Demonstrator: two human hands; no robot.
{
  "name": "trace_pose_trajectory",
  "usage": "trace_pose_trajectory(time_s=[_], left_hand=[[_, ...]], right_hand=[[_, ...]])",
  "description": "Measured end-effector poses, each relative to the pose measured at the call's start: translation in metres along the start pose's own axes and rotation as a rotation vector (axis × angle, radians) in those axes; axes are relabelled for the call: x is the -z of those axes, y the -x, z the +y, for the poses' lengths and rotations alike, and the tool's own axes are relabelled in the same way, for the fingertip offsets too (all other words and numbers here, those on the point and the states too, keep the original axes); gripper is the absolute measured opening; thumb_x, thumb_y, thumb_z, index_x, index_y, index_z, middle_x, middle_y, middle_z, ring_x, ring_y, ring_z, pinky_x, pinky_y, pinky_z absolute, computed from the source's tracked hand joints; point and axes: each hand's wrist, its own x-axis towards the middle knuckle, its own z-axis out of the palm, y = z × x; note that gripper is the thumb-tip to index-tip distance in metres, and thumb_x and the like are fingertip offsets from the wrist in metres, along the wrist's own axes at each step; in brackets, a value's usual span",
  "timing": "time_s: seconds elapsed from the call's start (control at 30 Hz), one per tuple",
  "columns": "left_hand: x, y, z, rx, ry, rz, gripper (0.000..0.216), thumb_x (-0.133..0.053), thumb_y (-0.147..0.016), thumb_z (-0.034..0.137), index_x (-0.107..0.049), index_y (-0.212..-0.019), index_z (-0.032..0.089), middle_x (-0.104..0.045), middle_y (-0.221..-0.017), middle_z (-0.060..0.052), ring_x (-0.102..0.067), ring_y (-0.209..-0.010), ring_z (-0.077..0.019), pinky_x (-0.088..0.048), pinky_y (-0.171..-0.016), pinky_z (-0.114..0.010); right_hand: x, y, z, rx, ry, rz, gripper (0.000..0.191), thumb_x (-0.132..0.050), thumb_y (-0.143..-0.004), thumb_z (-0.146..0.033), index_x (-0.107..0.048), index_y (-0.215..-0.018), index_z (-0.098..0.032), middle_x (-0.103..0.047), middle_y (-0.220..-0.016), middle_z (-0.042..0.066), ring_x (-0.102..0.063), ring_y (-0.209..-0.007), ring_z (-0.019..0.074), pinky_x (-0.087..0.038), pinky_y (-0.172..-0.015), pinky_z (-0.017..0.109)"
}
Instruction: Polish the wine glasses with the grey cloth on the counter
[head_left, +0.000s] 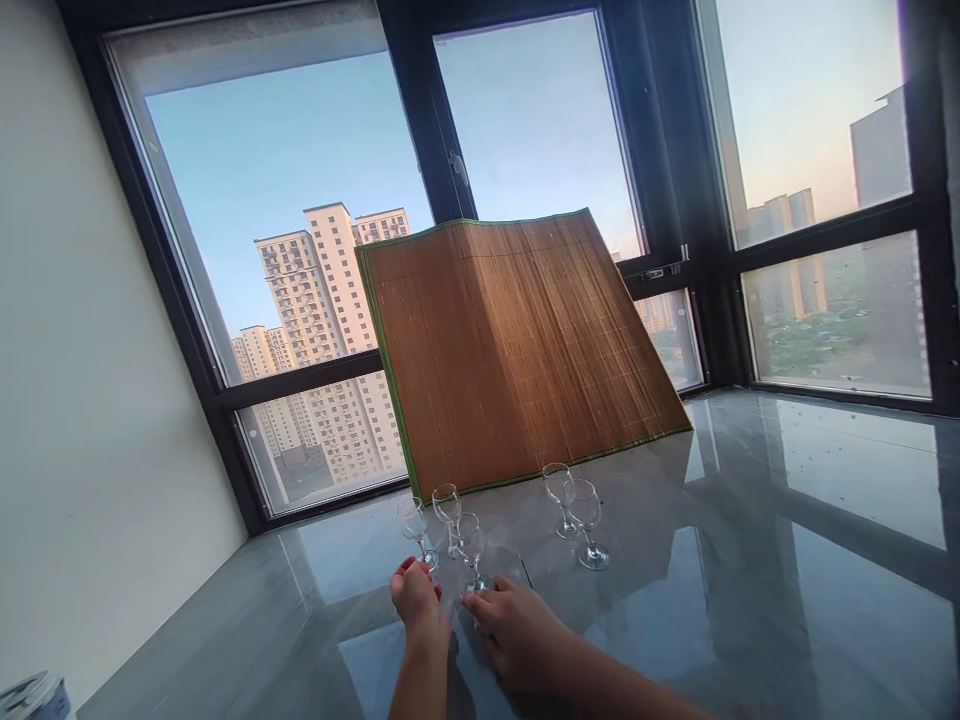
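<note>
Several clear stemmed wine glasses stand upright on the glossy grey surface. My right hand (517, 625) is closed, its fingertips at the foot of the nearest wine glass (469, 540). My left hand (416, 597) has its fingers curled in, just in front of the foot of the left wine glass (412, 518); whatever it may hold is hidden. Behind these two stands another wine glass (447, 504). Farther right, two more stand close together, a front glass (583, 504) and a rear glass (556, 485) partly overlapped by it.
A folded brown bamboo mat (517, 350) with green edging leans against the dark-framed windows (409, 110) behind the glasses. On the left rises a white wall (97, 350). A white and blue container (36, 695) shows at the bottom left corner. The grey tiled surface (675, 640) reflects the windows.
</note>
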Motion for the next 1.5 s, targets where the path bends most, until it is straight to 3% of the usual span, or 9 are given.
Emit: trace_pose_trajectory(time_s=[0.23,0.53,0.77,0.9,1.03,1.13,1.27,1.37,1.5], left_hand=[[0.000,-0.001,0.000,0.027,-0.005,-0.011,0.031,-0.054,-0.057,0.010,-0.051,-0.085,0.022,-0.049,-0.071,0.003,-0.045,-0.056,-0.0117,-0.038,-0.051,-0.024],[-0.001,-0.006,-0.005,0.068,-0.018,-0.019,0.027,-0.056,-0.060,0.010,-0.054,-0.084,0.022,-0.050,-0.071,0.002,-0.047,-0.055,-0.0120,-0.039,-0.047,-0.024],[0.001,-0.020,-0.009,0.012,0.014,-0.043,0.029,-0.058,-0.062,0.012,-0.050,-0.088,0.022,-0.053,-0.075,0.002,-0.052,-0.056,-0.0113,-0.039,-0.047,-0.021],[0.002,-0.033,-0.014,-0.064,0.012,-0.071,0.037,-0.061,-0.060,0.013,-0.048,-0.094,0.023,-0.055,-0.080,0.002,-0.058,-0.060,-0.0125,-0.038,-0.046,-0.021],[0.002,-0.040,-0.020,-0.101,0.005,-0.114,0.050,-0.063,-0.059,0.011,-0.047,-0.105,0.025,-0.059,-0.107,-0.003,-0.065,-0.070,-0.0136,-0.035,-0.044,-0.019],[0.002,-0.041,-0.023,-0.093,0.010,-0.173,0.058,-0.063,-0.059,0.009,-0.046,-0.112,0.027,-0.050,-0.137,-0.009,-0.070,-0.085,-0.0164,-0.037,-0.046,-0.019],[0.002,-0.043,-0.023,-0.055,0.020,-0.257,0.064,-0.067,-0.063,0.009,-0.043,-0.118,0.030,-0.036,-0.154,-0.010,-0.070,-0.097,-0.0186,-0.042,-0.049,-0.019],[0.002,-0.049,-0.020,-0.010,0.032,-0.334,0.065,-0.068,-0.065,0.007,-0.042,-0.120,0.030,-0.041,-0.151,-0.011,-0.071,-0.095,-0.0210,-0.047,-0.053,-0.021],[0.003,-0.056,-0.021,0.017,0.007,-0.412,0.060,-0.068,-0.071,0.009,-0.043,-0.121,0.030,-0.055,-0.131,-0.007,-0.072,-0.090,-0.0192,-0.048,-0.054,-0.022]], right_hand=[[0.001,-0.002,0.010,-0.106,0.040,0.018,0.030,-0.052,-0.083,-0.019,-0.064,-0.110,-0.020,-0.073,-0.100,0.009,-0.060,-0.103,0.0281,-0.044,-0.076,0.031],[0.001,-0.004,0.034,-0.273,0.081,0.105,0.034,-0.046,-0.088,-0.016,-0.065,-0.115,-0.019,-0.072,-0.101,0.011,-0.061,-0.104,0.0302,-0.047,-0.078,0.036],[0.008,-0.004,0.059,-0.440,0.103,0.115,0.043,-0.040,-0.091,-0.012,-0.061,-0.129,-0.015,-0.072,-0.105,0.015,-0.059,-0.112,0.0331,-0.049,-0.077,0.039],[0.012,-0.003,0.068,-0.458,0.093,0.113,0.047,-0.043,-0.089,-0.012,-0.059,-0.133,-0.015,-0.070,-0.110,0.016,-0.056,-0.118,0.0351,-0.050,-0.080,0.041],[0.013,-0.001,0.065,-0.463,0.092,0.105,0.052,-0.048,-0.092,-0.022,-0.050,-0.143,-0.018,-0.065,-0.125,0.017,-0.050,-0.126,0.0365,-0.045,-0.094,0.050],[0.014,0.003,0.058,-0.469,0.139,0.103,0.059,-0.052,-0.091,-0.030,-0.043,-0.149,-0.022,-0.056,-0.139,0.018,-0.043,-0.133,0.0419,-0.033,-0.102,0.066],[0.020,0.006,0.054,-0.487,0.145,-0.008,0.071,-0.056,-0.087,-0.021,-0.033,-0.154,-0.027,-0.049,-0.147,0.019,-0.047,-0.129,0.0427,-0.044,-0.094,0.062],[0.024,0.006,0.054,-0.477,0.174,-0.064,0.081,-0.056,-0.083,-0.008,-0.029,-0.156,-0.028,-0.053,-0.142,0.019,-0.052,-0.126,0.0407,-0.049,-0.090,0.057],[0.027,0.002,0.055,-0.442,0.192,-0.075,0.081,-0.052,-0.084,-0.004,-0.026,-0.157,-0.028,-0.060,-0.133,0.018,-0.055,-0.122,0.0382,-0.052,-0.088,0.054]])
